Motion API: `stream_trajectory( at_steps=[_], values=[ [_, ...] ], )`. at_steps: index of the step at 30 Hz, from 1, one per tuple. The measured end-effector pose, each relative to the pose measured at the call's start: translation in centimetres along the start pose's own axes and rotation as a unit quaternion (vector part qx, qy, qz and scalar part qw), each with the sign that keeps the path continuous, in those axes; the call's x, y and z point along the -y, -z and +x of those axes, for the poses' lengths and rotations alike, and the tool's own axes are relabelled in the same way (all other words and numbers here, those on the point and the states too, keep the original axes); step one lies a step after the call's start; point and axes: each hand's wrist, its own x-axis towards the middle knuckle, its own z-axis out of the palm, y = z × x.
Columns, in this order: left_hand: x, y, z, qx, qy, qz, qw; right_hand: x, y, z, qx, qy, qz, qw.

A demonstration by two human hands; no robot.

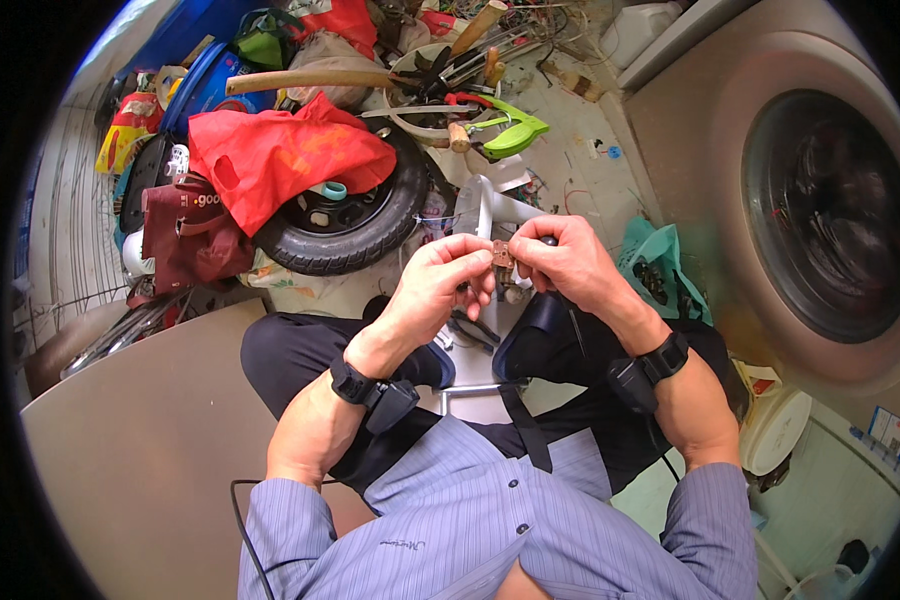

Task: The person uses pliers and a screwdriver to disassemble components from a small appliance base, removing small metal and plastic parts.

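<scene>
My left hand [442,280] pinches a small flat brown part [501,254] between thumb and fingertips. The right hand [568,262] closes on the same part from the other side. A black rounded end [549,240] sticks up from the right hand, and a thin metal shaft [577,332] shows below it; these look like one screwdriver tucked in the palm, though its middle is hidden. Just beyond my fingers stands a white curved pipe-like piece [484,208]. What lies directly under the hands is partly covered.
A tyre on a wheel [345,245] lies ahead left, partly under a red bag [290,150]. Farther back, a bucket [400,98] holds tools, with a green-handled tool [515,130] beside it. A front-loading washing machine [705,170] stands right, near a teal bag [660,255].
</scene>
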Motion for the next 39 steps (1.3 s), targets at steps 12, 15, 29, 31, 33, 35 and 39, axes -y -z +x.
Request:
stream_trajectory(
  at_steps=[12,15,29,31,33,35,39],
  values=[
    [-0.4,0.4,0.1,0.062,0.008,-0.090,0.994,-0.1,0.4,-0.5,0.026,0.051,0.010,0.998],
    [-0.3,0.2,0.3,0.050,0.005,-0.081,0.995,-0.3,0.5,-0.5,0.034,0.065,0.013,0.997],
    [0.5,0.7,1.2,0.092,-0.009,-0.097,0.991,-1.7,0.4,0.3,0.044,0.031,0.103,0.993],
    [0.3,0.7,1.2,0.074,-0.015,-0.075,0.994,-1.5,0.3,0.4,0.029,0.034,0.092,0.995],
    [-0.1,0.4,1.1,0.064,-0.031,-0.052,0.996,-1.2,0.3,0.4,0.014,0.036,0.081,0.996],
    [-0.3,0.2,0.9,0.053,-0.045,-0.034,0.997,-0.8,0.4,0.3,0.014,0.048,0.078,0.996],
    [-0.6,-0.3,0.2,0.033,-0.049,-0.034,0.998,-0.8,0.5,0.3,0.028,0.071,0.082,0.994]
  ],
)
